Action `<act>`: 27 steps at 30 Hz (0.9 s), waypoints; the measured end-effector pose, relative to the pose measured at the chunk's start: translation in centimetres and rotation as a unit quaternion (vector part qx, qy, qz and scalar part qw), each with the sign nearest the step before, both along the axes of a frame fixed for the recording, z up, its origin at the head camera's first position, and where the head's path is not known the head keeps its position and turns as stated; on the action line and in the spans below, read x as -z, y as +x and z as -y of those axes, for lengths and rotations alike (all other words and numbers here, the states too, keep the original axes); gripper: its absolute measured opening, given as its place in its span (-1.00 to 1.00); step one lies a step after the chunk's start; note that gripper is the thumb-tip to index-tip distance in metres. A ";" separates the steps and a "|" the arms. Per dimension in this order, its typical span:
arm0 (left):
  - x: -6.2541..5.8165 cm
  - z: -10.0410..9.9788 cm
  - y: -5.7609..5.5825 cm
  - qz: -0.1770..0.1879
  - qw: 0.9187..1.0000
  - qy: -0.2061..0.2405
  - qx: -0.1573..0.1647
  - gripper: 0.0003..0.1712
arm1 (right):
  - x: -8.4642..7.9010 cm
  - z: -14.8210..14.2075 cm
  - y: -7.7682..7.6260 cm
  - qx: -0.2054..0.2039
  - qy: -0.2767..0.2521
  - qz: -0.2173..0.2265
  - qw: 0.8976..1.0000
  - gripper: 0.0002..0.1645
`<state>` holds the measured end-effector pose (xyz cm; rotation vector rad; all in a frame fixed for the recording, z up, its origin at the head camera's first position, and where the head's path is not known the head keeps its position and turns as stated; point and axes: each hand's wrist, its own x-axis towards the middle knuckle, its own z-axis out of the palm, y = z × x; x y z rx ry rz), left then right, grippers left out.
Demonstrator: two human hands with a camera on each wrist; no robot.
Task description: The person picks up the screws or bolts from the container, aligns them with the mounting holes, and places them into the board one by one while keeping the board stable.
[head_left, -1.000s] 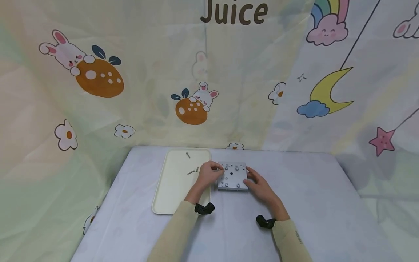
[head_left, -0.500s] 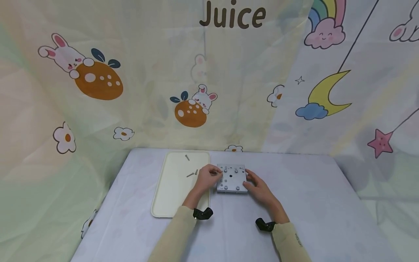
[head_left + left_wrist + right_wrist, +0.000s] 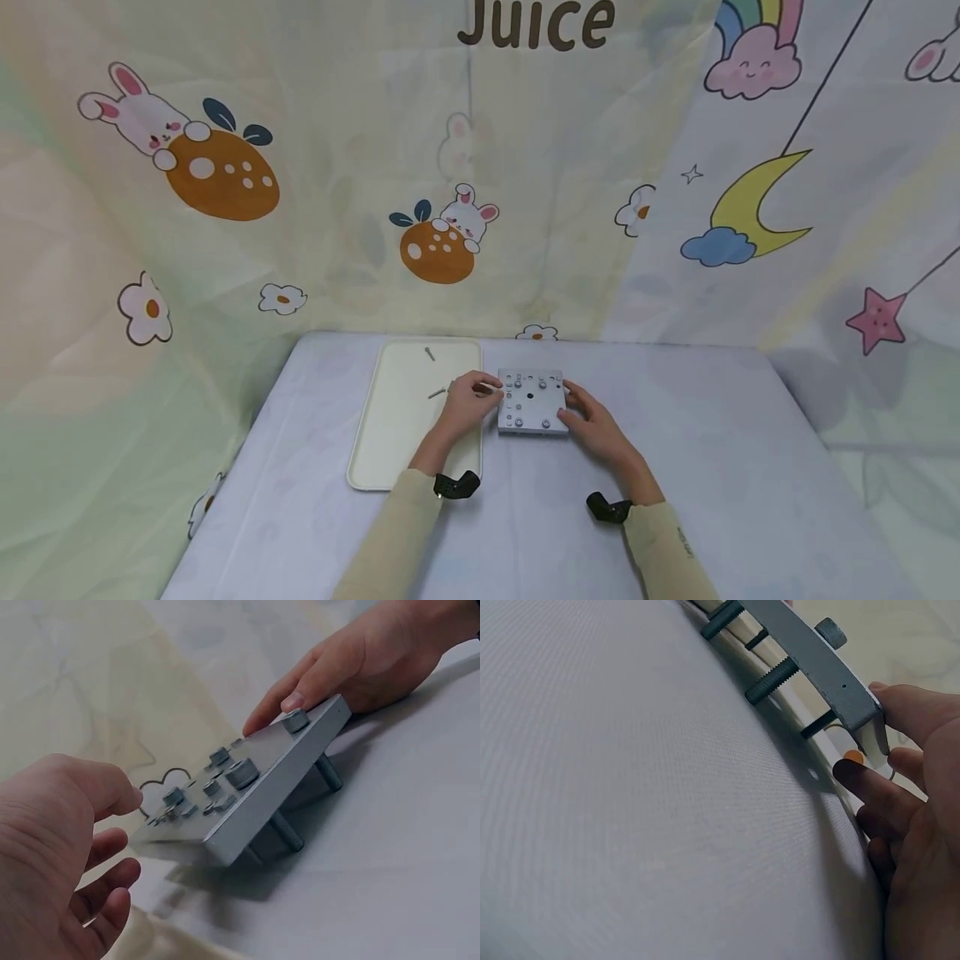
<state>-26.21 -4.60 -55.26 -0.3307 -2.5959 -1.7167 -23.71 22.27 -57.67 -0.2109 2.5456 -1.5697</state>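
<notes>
A square silver metal plate is at the middle of the table, with several socket-head bolts in its holes. Threaded shanks stick out below it, and a shadow lies on the cloth underneath. My right hand grips the plate's right edge, thumb at the top and fingers along the side. At the left edge is my left hand, fingers loosely bent. The left wrist view shows nothing between the thumb and fingers of that left hand, which is close beside smaller screws in the plate.
To the left lies a cream tray, partly under my left hand and forearm. Loose screws are on it: one screw near the back, another screw beside my hand. White cloth covers the table; a printed curtain hangs behind.
My left hand has drawn back a little to the left from the plate's top, its fingers loosening. The right hand and the plate stay in place. The head view has tilted slightly.
</notes>
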 end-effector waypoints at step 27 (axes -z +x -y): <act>-1.3 9.9 0.6 -0.041 0.981 -0.172 -0.086 -0.84 | 0.2 0.1 -0.5 -0.001 0.009 0.006 1.000 -0.20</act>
